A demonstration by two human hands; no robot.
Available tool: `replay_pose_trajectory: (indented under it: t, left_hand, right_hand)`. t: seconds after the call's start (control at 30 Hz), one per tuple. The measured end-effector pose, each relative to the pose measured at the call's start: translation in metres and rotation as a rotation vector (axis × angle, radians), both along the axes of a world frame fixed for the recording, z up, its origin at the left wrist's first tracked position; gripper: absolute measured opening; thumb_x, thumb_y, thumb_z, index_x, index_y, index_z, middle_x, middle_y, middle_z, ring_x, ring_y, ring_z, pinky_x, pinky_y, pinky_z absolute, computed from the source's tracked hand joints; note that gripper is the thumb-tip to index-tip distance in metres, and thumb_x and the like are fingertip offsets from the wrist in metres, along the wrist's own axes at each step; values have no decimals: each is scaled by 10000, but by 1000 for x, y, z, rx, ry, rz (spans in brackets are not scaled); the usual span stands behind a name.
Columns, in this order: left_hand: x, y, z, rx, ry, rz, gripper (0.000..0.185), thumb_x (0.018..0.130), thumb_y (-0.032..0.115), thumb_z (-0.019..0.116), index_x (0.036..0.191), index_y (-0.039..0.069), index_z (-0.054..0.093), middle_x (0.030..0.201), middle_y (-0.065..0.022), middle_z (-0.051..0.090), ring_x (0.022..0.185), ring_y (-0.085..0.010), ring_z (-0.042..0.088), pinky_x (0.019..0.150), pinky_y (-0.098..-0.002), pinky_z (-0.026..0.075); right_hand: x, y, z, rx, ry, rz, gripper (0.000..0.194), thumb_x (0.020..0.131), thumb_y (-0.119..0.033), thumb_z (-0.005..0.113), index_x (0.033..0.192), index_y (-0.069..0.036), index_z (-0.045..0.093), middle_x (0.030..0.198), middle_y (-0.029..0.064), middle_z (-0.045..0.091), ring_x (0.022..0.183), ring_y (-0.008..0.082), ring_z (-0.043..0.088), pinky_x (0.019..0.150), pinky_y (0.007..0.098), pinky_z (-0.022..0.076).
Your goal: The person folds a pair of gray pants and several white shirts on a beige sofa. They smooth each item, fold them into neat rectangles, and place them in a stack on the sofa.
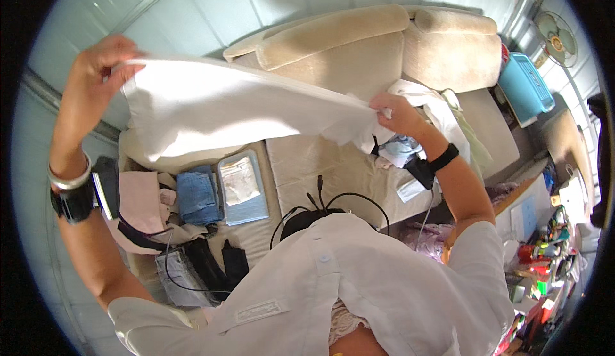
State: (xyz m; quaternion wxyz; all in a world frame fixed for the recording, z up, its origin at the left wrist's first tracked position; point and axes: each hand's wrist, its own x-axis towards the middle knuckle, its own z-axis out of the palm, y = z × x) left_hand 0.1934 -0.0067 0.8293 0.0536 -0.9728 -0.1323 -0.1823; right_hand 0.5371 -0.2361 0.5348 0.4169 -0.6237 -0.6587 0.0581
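Observation:
A white cloth (216, 101) hangs stretched between my two raised hands, above a beige sofa (317, 168). At the upper left, my left hand (108, 65) pinches one top corner of it. My right hand (399, 113) grips the other end, lower and to the right. The cloth's lower edge falls loosely over the sofa, and I cannot tell what garment or linen it is. Just past my right hand lies a heap of white, pale green and blue clothes (432, 101). Folded blue denim (198, 195) and a light blue folded cloth (245, 209) lie below the white cloth.
Folded pink cloth (140, 200) and black clothing (206, 260) lie at the sofa's left end. Beyond its right end are a blue plastic bin (526, 87) and a fan (556, 39). A cluttered table (523, 212) stands at the right. Black cables (355, 195) run near my chest.

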Motion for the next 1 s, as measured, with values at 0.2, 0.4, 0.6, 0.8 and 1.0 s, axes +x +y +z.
replay_pose_trajectory:
  t: [0.2, 0.4, 0.6, 0.8, 1.0]
  left_hand:
    - [19, -5, 39, 103, 25, -184, 139, 809, 122, 583, 876, 8, 628, 802, -35, 581, 703, -117, 532, 642, -236, 426]
    - [-15, -3, 47, 85, 17, 2, 140, 808, 106, 584, 895, 3, 622, 846, -38, 581, 751, -123, 538, 679, -228, 428]
    - [-102, 17, 44, 63, 22, 358, 128, 802, 102, 583, 858, -10, 607, 791, -41, 573, 695, -107, 522, 630, -224, 423]
    - [-187, 38, -3, -524, -36, 606, 107, 785, 77, 595, 844, -11, 609, 788, -5, 554, 701, -64, 483, 632, -208, 404]
    - [-207, 62, -47, -823, -151, 461, 89, 755, 81, 643, 786, -2, 632, 806, -7, 568, 737, -86, 501, 679, -217, 400]
  right_hand:
    - [-63, 57, -69, 61, -20, 39, 145, 641, -91, 569, 784, -68, 576, 802, 96, 547, 785, 294, 541, 701, 404, 416]
    - [-113, 94, -103, 61, -80, 231, 126, 651, -150, 614, 738, -64, 584, 824, 94, 568, 838, 293, 517, 738, 382, 424]
    - [-91, 92, -80, 28, 339, 273, 102, 748, -120, 576, 806, -46, 539, 752, 53, 554, 708, 194, 528, 635, 278, 416]
    - [-54, 94, -14, -8, 744, 142, 129, 857, -158, 545, 882, -47, 485, 727, -53, 463, 659, 29, 402, 565, 187, 356]
    - [-23, 63, 45, -246, 208, 262, 355, 712, -111, 692, 1031, -32, 557, 710, 28, 552, 679, 99, 494, 623, 243, 416]
